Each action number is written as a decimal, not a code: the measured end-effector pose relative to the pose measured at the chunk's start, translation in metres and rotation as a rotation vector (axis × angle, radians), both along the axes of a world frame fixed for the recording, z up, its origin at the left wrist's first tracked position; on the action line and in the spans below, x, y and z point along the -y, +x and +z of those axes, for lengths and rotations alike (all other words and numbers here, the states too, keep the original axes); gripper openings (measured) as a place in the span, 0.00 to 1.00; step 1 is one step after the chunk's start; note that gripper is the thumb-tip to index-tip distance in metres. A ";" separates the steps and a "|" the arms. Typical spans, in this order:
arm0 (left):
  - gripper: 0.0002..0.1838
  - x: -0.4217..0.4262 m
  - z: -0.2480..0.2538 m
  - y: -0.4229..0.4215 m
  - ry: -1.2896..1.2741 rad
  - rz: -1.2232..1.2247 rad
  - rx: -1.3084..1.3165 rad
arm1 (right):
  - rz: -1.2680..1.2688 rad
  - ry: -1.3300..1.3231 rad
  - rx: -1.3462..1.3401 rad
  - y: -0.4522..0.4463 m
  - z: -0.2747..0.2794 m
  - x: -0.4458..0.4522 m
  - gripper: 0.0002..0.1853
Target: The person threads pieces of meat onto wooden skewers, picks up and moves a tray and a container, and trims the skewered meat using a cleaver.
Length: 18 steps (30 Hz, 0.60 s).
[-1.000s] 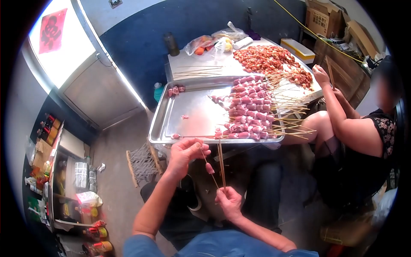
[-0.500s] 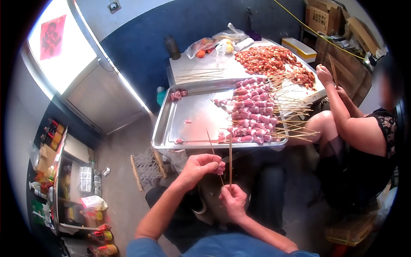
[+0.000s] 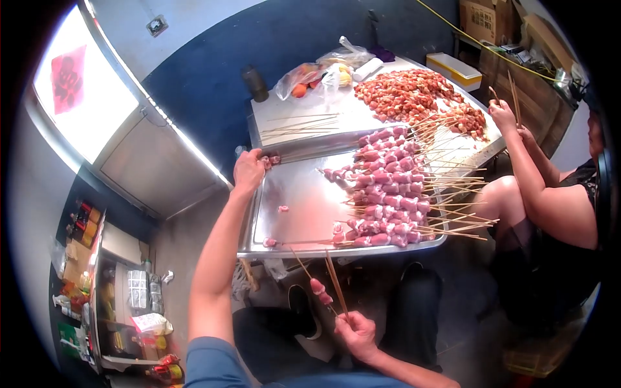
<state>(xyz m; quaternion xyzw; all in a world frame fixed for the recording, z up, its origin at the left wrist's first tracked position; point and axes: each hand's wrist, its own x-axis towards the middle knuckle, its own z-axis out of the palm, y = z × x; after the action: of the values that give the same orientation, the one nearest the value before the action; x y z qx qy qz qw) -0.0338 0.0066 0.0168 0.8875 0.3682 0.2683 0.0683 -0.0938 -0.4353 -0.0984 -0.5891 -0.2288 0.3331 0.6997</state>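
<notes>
My right hand (image 3: 357, 333) is closed around several thin wooden skewers (image 3: 336, 279). One of them leans left and carries a few pieces of pink meat (image 3: 320, 292). My left hand (image 3: 249, 169) reaches over the far left corner of the metal tray (image 3: 294, 253), its fingers curled against a small group of meat pieces (image 3: 274, 160). Its fingertips are partly hidden there. Loaded meat skewers (image 3: 388, 194) lie in rows along the tray's right side, their bare ends over the rim. A stray bit of meat (image 3: 283, 209) rests on the tray's floor.
Behind the tray, a white table (image 3: 278, 115) bears a heap of reddish meat chunks (image 3: 407, 94), loose skewers (image 3: 301, 123) and plastic bags (image 3: 297, 81). At right sits another person (image 3: 550, 187) holding skewers. A shelf with bottles (image 3: 129, 310) stands at left.
My left hand has left the skewer's meat and moved up and left to the tray's far corner. My right hand still holds the skewers, now lower and tilted left. The view has shifted slightly.
</notes>
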 end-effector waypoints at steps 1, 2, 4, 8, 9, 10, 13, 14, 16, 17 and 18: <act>0.15 -0.008 -0.001 0.008 -0.028 -0.008 -0.050 | -0.008 -0.006 0.023 0.002 0.000 -0.001 0.05; 0.15 -0.014 -0.005 0.015 -0.030 -0.015 -0.054 | -0.015 -0.008 0.020 0.003 -0.001 -0.002 0.05; 0.13 -0.019 -0.009 0.025 0.011 0.021 -0.284 | 0.005 -0.032 -0.024 0.006 -0.004 -0.002 0.05; 0.17 -0.014 -0.014 0.032 0.009 -0.027 -0.258 | 0.031 -0.060 -0.160 0.007 -0.006 -0.003 0.07; 0.17 -0.012 -0.016 0.031 0.007 -0.025 -0.263 | 0.033 -0.061 -0.165 0.006 -0.006 -0.003 0.07; 0.14 -0.008 -0.017 0.027 0.023 -0.100 -0.210 | 0.048 -0.064 -0.190 0.006 -0.005 -0.003 0.07; 0.07 0.009 -0.015 0.014 -0.183 -0.202 -0.087 | 0.078 -0.072 -0.230 0.005 -0.004 -0.001 0.08; 0.05 0.017 -0.012 0.009 -0.405 -0.231 -0.014 | 0.090 -0.077 -0.243 0.005 -0.004 0.000 0.08; 0.08 0.034 -0.011 -0.004 -0.442 -0.247 -0.023 | 0.086 -0.074 -0.233 0.006 -0.001 0.000 0.08; 0.10 0.040 -0.011 -0.011 -0.395 -0.231 -0.059 | 0.081 -0.075 -0.222 0.006 0.000 0.001 0.07; 0.13 0.045 -0.011 -0.016 -0.349 -0.217 -0.094 | 0.080 -0.072 -0.223 0.005 -0.001 0.002 0.07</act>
<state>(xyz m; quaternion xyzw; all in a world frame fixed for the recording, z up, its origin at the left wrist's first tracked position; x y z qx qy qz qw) -0.0498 -0.0381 0.0055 0.9083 0.3143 0.1497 0.2321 -0.0885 -0.4370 -0.0993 -0.5637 -0.1609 0.4323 0.6852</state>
